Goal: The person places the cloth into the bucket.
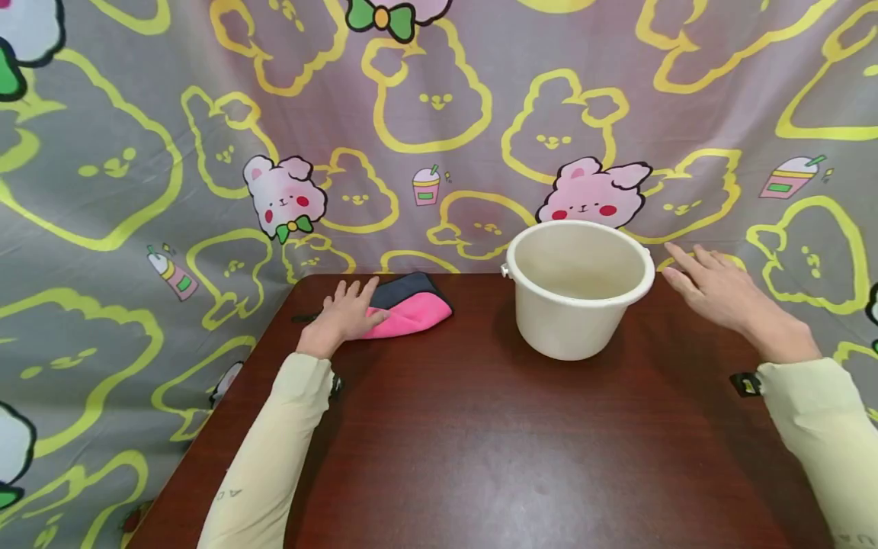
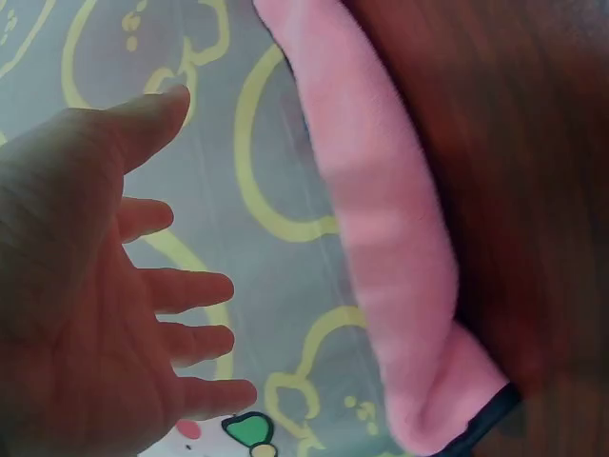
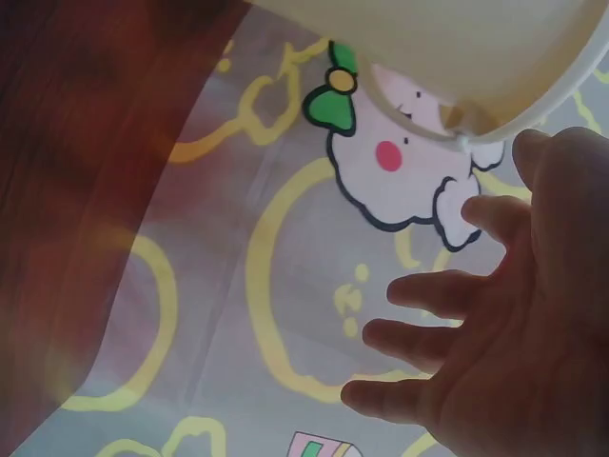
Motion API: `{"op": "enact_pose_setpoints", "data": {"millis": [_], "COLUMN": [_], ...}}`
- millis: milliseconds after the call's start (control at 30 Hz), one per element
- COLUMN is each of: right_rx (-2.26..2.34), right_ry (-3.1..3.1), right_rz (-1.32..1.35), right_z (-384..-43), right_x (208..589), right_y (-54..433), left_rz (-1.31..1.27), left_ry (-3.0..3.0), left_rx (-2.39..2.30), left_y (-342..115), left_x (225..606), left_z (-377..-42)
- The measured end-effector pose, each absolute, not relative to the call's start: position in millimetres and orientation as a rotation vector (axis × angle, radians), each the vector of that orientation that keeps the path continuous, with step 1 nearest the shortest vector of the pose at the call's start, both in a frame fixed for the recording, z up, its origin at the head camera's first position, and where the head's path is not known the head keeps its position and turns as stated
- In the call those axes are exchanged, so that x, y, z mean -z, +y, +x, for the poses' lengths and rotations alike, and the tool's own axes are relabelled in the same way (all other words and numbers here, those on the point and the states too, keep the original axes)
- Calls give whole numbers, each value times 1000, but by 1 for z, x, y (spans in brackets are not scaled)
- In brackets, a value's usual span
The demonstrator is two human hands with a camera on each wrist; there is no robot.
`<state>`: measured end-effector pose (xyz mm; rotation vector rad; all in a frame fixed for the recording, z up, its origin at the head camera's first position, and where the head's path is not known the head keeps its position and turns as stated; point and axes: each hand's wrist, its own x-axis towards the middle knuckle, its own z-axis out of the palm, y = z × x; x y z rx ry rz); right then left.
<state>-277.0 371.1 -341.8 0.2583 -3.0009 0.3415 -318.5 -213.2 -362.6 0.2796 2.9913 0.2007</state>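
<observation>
A folded cloth (image 1: 411, 313), pink on one side and dark grey on the other, lies at the table's back left. My left hand (image 1: 348, 311) is over its left end with fingers spread; in the left wrist view that hand (image 2: 105, 286) shows apart from the pink cloth (image 2: 381, 209), gripping nothing. A cream plastic bucket (image 1: 572, 324) stands upright toward the back right. Just right of its rim is my right hand (image 1: 716, 290), fingers extended and holding nothing. In the right wrist view, the hand (image 3: 504, 314) is close below the bucket's rim (image 3: 542, 114).
The dark red-brown wooden table (image 1: 480, 442) ends at the back against a grey curtain (image 1: 473, 168) printed with yellow bear outlines. A small dark strip (image 1: 304, 318) shows left of the cloth. A dark wrist strap (image 1: 745, 383) sits by the right cuff.
</observation>
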Motion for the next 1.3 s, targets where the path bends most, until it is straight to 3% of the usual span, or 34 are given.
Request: {"op": "enact_pose_setpoints", "data": {"millis": [333,767,1300], "right_rx": [-560,-876,-1290], "right_ry": [-2808,-2772,-2611], "right_rz": [402,317,456], "right_z": [-271,-258,-267], "right_x": [338,346,367], "right_y": [359,341,322], "left_rz": [324,263,204], "left_ry": [2970,2919,2917], "left_rx": [-212,-259,-210], "left_y": [-207,-208,-223], "left_x": [383,403,421], "left_z": [-320,-326,-329]}}
